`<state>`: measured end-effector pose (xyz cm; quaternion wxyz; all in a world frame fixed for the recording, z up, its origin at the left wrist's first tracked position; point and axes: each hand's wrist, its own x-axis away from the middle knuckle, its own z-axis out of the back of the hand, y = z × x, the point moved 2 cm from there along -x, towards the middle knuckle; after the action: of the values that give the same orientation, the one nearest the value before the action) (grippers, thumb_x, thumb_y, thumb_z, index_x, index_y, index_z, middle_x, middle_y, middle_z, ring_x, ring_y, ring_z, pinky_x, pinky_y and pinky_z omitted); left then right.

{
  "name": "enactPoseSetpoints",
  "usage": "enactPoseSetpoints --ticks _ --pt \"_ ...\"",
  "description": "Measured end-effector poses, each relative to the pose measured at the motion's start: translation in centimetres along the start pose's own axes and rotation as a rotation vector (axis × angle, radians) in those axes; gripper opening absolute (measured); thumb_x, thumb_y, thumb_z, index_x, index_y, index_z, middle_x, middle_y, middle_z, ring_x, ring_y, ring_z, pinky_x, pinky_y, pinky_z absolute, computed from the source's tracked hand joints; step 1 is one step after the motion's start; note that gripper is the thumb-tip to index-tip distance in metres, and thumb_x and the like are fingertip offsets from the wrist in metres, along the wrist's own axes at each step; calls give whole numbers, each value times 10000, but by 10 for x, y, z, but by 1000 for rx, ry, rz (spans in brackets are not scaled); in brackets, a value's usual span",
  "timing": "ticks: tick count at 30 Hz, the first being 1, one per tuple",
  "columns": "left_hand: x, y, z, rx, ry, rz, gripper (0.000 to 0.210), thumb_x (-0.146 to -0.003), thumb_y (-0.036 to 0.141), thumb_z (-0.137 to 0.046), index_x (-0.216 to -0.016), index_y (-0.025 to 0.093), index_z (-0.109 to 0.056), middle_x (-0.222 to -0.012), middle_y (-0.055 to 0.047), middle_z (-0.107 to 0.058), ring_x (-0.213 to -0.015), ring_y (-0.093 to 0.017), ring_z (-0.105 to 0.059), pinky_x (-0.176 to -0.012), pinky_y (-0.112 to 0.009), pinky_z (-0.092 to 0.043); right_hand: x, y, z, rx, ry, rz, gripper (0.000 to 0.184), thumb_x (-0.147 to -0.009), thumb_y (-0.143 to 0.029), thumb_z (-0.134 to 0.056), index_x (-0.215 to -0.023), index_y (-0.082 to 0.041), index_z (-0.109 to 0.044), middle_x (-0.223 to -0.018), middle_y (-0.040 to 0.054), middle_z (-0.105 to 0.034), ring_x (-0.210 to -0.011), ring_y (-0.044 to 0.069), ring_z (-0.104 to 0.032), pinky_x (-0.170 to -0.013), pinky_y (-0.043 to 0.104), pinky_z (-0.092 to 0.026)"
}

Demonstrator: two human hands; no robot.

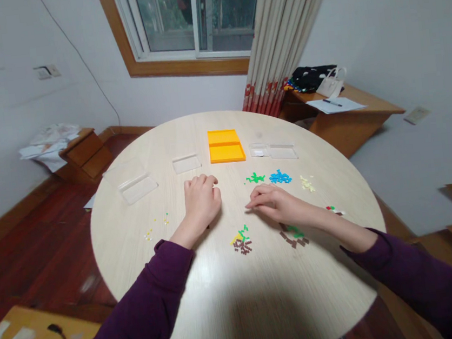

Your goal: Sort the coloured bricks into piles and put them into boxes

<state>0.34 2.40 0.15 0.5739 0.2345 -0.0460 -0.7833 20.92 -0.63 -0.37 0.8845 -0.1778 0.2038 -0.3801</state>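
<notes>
My left hand [203, 199] is closed, its fingers curled down over the middle of the round table; whatever it holds, if anything, is hidden. To its right, my right hand [277, 205] has its fingers drawn together and pointing left, and I cannot make out anything between them. Just beyond the right hand lie small green pieces [256, 177] and a pile of blue pieces [279, 177]. Between and nearer than the hands sits a pile of small brown pieces [242, 246] with green and yellow ones. Larger brown pieces [294, 240] lie below the right wrist, partly covered.
An open orange box [227, 153] stands at the far side of the table [225, 305]. Clear plastic trays [138, 188] lie left and right of it. Cream pieces [307, 183] and red and white pieces [332, 210] are at right, tiny yellow and white bits [148, 234] at left.
</notes>
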Motion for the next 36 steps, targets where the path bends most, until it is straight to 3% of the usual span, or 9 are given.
enactPoseSetpoints --ticks 7,11,17,27,36 --pt "-3 -6 5 15 32 30 252 -831 141 -412 -930 178 -641 -990 -104 -690 -985 -275 -590 -860 -429 -361 -17 71 11 218 107 -220 305 -887 -175 -487 -995 -258 -760 -927 102 -668 -889 245 -580 -810 426 -418" --pt "-8 -15 9 26 56 81 261 -830 141 -403 -926 179 -643 -998 -108 -690 -1015 -279 -590 -877 -428 -360 -24 81 3 313 114 -215 325 -883 -149 -465 -1023 -225 -749 -946 123 -659 -920 257 -564 -789 412 -388" --pt "-14 -27 19 7 74 175 283 -829 132 -383 -926 170 -646 -976 -111 -682 -985 -271 -592 -875 -418 -357 -24 74 -2 392 162 -160 315 -893 -142 -439 -964 -187 -743 -902 125 -637 -886 247 -530 -755 381 -341" --pt "-16 -37 24 10 132 213 268 -815 142 -392 -887 187 -646 -962 -102 -684 -924 -262 -597 -851 -408 -366 -11 37 -7 646 40 -36 275 -895 -88 -460 -856 -168 -721 -859 115 -608 -824 224 -470 -723 359 -284" --pt "-16 -35 24 21 121 195 263 -817 146 -389 -881 181 -642 -964 -108 -685 -923 -268 -593 -857 -422 -366 20 -8 -17 426 19 69 279 -941 -104 -441 -887 -154 -711 -856 103 -636 -806 203 -493 -716 342 -319"
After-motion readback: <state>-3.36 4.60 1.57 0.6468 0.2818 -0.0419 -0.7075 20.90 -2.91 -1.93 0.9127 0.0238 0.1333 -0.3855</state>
